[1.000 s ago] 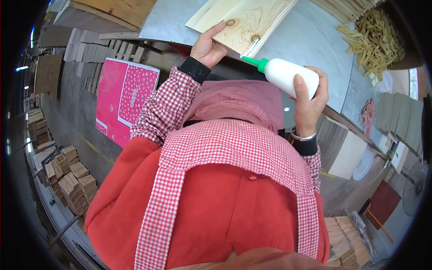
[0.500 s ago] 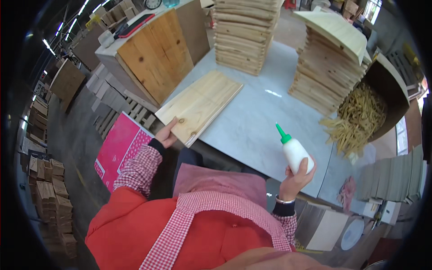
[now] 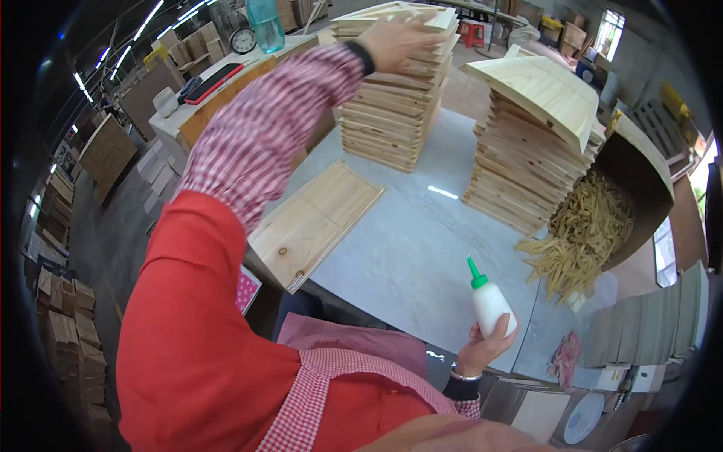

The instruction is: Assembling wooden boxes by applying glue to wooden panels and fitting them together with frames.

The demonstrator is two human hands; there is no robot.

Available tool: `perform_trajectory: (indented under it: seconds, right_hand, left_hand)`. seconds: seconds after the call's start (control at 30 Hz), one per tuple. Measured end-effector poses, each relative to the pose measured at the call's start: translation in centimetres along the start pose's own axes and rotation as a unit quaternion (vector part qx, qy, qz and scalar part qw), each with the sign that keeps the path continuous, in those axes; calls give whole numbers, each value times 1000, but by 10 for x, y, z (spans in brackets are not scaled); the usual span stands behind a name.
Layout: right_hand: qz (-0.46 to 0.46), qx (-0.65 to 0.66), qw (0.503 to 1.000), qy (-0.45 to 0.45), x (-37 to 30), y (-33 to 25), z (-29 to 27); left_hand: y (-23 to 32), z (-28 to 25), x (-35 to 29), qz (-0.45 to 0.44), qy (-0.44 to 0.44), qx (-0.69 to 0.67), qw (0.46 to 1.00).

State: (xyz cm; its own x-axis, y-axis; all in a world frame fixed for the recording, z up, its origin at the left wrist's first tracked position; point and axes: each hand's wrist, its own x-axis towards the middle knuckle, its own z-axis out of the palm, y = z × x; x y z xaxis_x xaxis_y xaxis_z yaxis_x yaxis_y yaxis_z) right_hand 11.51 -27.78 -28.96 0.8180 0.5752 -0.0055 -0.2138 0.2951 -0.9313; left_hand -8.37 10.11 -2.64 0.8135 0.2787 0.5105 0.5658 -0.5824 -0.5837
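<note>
My left hand [image 3: 398, 44] reaches over the top of the tall stack of wooden frames [image 3: 382, 120] at the far left of the table, fingers stretched out. Whether its fingertips touch the top frame is hard to make out. In my right hand [image 3: 484, 352], above the near edge of the table [image 3: 399, 256], is a white squeeze bottle [image 3: 493, 309] with a green nozzle pointing up. Flat wooden boards [image 3: 316, 218] lie at the table's left edge, below my left forearm, with no hand on them.
Another stack of wooden pieces [image 3: 508, 169] stands at the right, a pale panel [image 3: 546, 90] tilted on top. Beside it, yellowish bands [image 3: 591, 218] spill from a tipped container [image 3: 648, 181]. A cabinet at left carries a phone [image 3: 215, 83], a clock [image 3: 242, 41] and a blue-green bottle [image 3: 265, 26].
My left hand has let go of the boards and swung up and away to the top of the left stack. My right hand still holds the squeeze bottle, nearly in place.
</note>
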Motion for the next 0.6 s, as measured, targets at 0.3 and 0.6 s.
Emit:
perform_trajectory:
  seconds: [0.3, 0.6]
  right_hand:
    - [13, -25, 999, 20, 3, 3, -17]
    - [-21, -9, 999, 40, 12, -8, -12]
  left_hand:
    - [-28, 13, 51, 83, -169, -28, 982]
    - [-26, -11, -60, -69, 104, -143, 982]
